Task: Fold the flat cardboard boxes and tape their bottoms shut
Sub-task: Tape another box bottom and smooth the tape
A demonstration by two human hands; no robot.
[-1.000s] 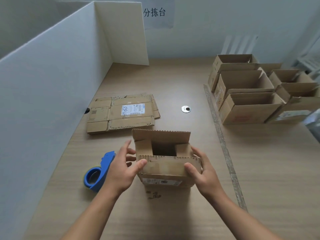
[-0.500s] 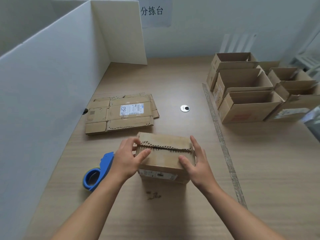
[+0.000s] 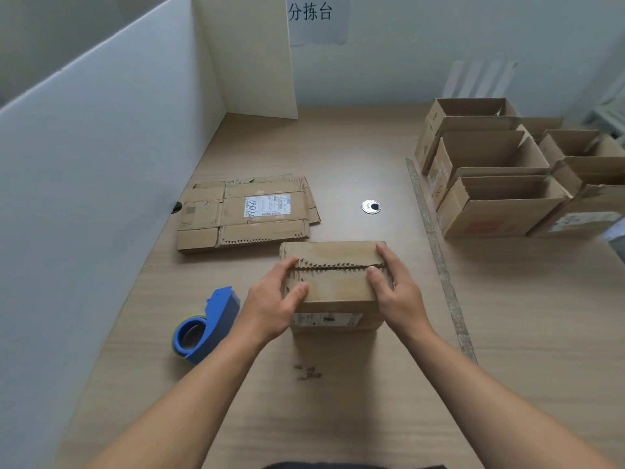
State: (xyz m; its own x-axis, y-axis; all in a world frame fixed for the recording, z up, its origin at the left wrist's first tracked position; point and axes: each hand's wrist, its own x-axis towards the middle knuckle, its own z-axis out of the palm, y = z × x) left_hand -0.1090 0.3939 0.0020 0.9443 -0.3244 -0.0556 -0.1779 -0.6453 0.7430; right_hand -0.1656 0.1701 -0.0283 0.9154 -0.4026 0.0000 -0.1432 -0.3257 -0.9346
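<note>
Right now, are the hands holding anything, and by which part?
The cardboard box: left hand grips its left end, right hand its right end, thumbs on the closed flaps.

Box in work (image 3: pixel 334 286): brown, worn corrugated cardboard; stood on the tabletop (image 3: pixel 338 418) front and centre; two jagged-edged flaps on top folded shut, meeting at a seam; white label on its near side.
Flat boxes (image 3: pixel 243 214): a stack of flattened cardboard, lay behind and to the left; white label with handwriting faced up.
Tape dispenser (image 3: pixel 206 326): blue, lay near the box's left.
Open boxes (image 3: pixel 500 204): several, erected, openings up, grouped far right.
</note>
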